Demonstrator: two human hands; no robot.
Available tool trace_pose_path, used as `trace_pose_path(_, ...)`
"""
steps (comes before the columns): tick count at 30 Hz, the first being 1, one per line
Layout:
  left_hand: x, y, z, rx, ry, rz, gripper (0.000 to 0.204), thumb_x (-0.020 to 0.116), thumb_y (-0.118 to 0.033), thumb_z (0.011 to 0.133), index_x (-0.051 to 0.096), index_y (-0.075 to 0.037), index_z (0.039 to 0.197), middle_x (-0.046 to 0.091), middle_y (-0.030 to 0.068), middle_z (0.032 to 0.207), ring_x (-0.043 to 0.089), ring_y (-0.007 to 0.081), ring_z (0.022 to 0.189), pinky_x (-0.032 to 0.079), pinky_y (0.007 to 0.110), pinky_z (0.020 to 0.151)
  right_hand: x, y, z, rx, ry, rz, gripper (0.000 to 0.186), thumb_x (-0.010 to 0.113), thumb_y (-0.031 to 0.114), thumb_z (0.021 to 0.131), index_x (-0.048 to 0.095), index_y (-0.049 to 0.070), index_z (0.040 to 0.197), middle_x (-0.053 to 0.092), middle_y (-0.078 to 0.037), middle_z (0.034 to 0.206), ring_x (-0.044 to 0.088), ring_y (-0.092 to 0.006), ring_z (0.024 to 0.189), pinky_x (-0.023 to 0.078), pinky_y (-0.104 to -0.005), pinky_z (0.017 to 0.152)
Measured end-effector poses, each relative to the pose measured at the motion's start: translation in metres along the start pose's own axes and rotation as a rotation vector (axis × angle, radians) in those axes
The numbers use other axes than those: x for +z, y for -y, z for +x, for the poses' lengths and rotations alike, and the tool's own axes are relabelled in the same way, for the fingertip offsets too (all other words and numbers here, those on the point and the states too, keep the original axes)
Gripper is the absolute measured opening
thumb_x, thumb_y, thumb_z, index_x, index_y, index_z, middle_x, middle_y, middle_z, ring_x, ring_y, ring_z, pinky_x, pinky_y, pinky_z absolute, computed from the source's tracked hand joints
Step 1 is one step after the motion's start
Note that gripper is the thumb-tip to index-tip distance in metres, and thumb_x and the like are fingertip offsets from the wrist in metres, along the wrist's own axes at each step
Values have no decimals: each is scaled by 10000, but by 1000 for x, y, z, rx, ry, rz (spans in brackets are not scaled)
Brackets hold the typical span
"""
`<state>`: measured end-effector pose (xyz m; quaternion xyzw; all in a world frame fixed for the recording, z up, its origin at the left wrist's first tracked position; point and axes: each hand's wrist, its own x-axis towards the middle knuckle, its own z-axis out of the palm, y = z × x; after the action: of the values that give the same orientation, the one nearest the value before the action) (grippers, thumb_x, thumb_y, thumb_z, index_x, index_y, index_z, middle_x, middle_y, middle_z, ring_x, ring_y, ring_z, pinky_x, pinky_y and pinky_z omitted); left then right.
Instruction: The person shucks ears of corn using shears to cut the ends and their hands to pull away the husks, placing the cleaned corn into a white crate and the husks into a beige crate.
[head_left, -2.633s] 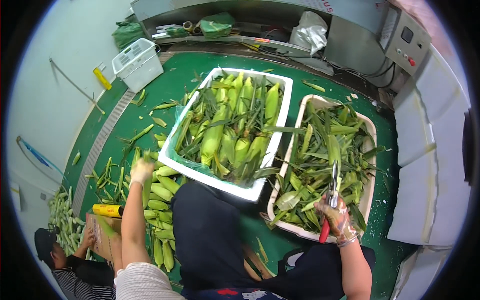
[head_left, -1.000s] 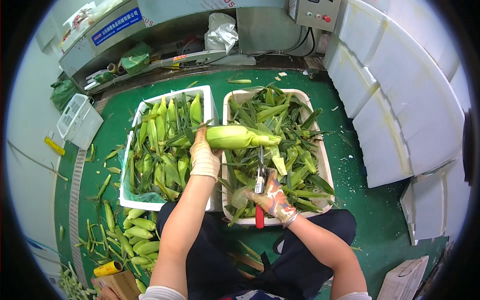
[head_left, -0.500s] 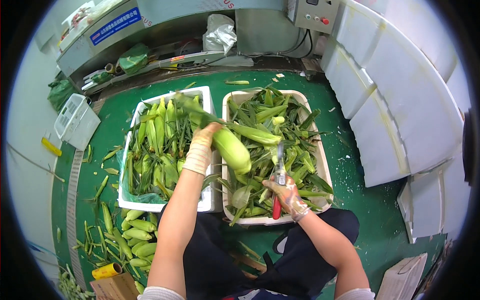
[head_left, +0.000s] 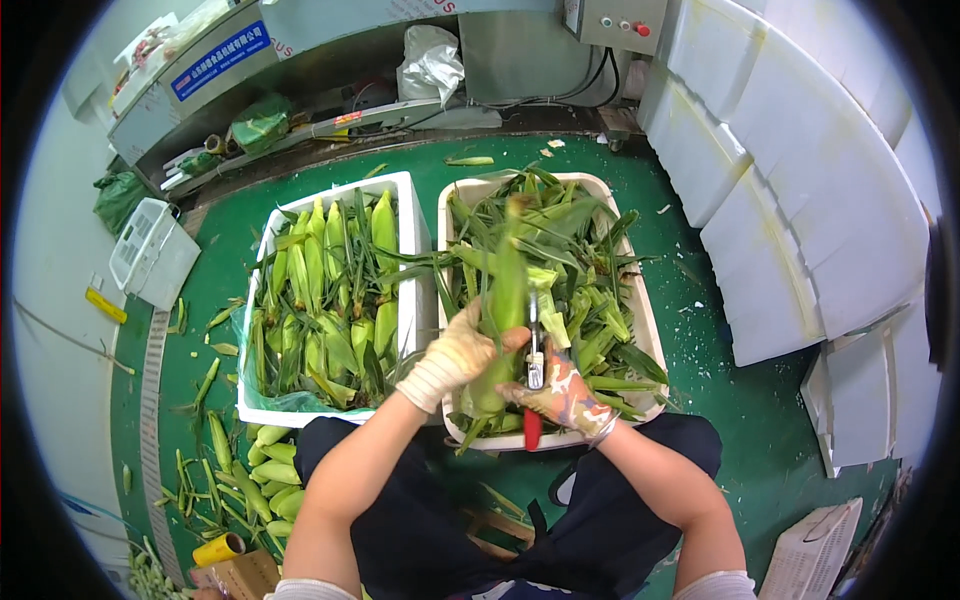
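My left hand, in a pale glove, grips a green corn ear, which stands nearly upright and is blurred by motion. Close on its right, my right hand, in a camouflage-patterned glove, holds metal cutting shears with a red handle. Both hands are over a cream tub heaped with loose husks and leaves. At its left stands a white foam box packed with unhusked corn and a green plastic liner.
Corn ears, a yellow roll and a cardboard box lie at lower left. A white basket is at left, white slabs line the right, and a steel machine is at the back.
The corn in my left hand has swung from crosswise to upright and moved down with that hand toward the shears. Earlier, another person showed more clearly at lower left.
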<state>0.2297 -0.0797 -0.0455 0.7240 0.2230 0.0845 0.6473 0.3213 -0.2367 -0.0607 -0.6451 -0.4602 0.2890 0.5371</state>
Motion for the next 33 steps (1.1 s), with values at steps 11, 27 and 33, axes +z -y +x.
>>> trace_pose_path(11, -5, -23, -27, 25, -143, 1313, 649, 817, -271, 576, 597, -113, 1165, 579, 142, 925, 592, 316, 893, 490, 399, 789, -33, 12, 9, 334, 223, -269, 854, 784, 517, 668, 398, -76, 1146, 588, -218, 997, 580, -286, 931, 473, -362, 827)
trace_pose_path(27, -49, 51, -21, -90, 199, -447, 619, 697, -262, 735, 494, -15, 1265, 647, 143, 995, 618, 220, 928, 489, 347, 862, -23, 1, -11, 367, 436, 228, 611, 793, 443, 727, 460, 34, 1035, 512, -31, 876, 502, -137, 821, 446, -277, 733)
trace_pose_path(33, -13, 22, -28, -242, 265, -658, 764, 652, -628, 758, 506, -50, 1236, 636, 128, 960, 636, 243, 855, 534, 366, 770, -31, 13, 18, 423, 87, 418, 309, 782, 156, 760, 555, 35, 930, 568, -10, 758, 559, -113, 613, 524, -285, 586)
